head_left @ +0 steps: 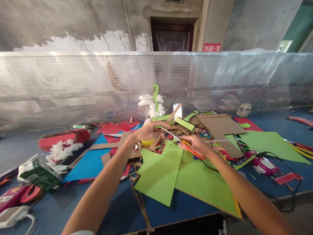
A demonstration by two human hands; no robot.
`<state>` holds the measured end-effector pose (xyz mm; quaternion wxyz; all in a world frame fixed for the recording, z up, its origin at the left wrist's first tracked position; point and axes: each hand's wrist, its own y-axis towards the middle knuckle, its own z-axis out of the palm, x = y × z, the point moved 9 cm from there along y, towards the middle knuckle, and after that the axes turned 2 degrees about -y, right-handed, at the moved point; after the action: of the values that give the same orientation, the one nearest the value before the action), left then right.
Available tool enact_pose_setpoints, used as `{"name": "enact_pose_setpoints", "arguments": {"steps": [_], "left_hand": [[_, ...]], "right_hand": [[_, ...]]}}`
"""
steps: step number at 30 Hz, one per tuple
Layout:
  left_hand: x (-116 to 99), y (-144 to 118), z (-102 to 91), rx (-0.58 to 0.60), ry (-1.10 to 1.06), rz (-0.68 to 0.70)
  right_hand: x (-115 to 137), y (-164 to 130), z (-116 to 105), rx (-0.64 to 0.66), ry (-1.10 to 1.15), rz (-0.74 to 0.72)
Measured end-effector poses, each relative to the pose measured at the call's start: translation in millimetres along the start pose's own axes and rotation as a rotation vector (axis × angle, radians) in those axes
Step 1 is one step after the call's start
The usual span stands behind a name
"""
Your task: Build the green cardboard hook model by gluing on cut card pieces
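My right hand (197,145) is closed round the orange handles of a pair of scissors (172,134). The blades point left and away from me, and their tips come close to the fingers of my left hand (152,130). Those fingers are closed on a narrow brown cardboard strip (174,113), which slants up past them to the right; the hand hides part of it. Below both hands lie a cut green sheet (160,174) and a larger green sheet (202,182), overlapping. A piece of green card (184,124) rests on the heap just beyond the scissors.
Cardboard scraps (216,125) pile up behind the hands. A blue sheet (89,160), white frilly pieces (65,151) and a green box (40,174) lie left. On the right are a magenta tool (262,163) with a black cord and more green card (269,145). A perforated metal screen (80,85) closes the back.
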<state>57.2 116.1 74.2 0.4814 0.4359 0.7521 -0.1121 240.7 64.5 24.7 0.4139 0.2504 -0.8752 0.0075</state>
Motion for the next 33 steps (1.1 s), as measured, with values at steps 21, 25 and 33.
{"name": "enact_pose_setpoints", "arguments": {"steps": [21, 25, 33], "left_hand": [[-11.0, -2.9, -14.0, -0.171, 0.012, -0.119], [-11.5, -12.2, -34.3, -0.233, -0.129, -0.018], [11.0, -14.9, -35.5, -0.156, -0.290, -0.035]], "right_hand": [[-13.0, -7.9, -23.3, 0.092, -0.024, 0.003], [-6.9, -17.3, -29.7, 0.161, -0.222, 0.005], [20.6, -22.3, 36.0, 0.318, -0.674, 0.020]]}}
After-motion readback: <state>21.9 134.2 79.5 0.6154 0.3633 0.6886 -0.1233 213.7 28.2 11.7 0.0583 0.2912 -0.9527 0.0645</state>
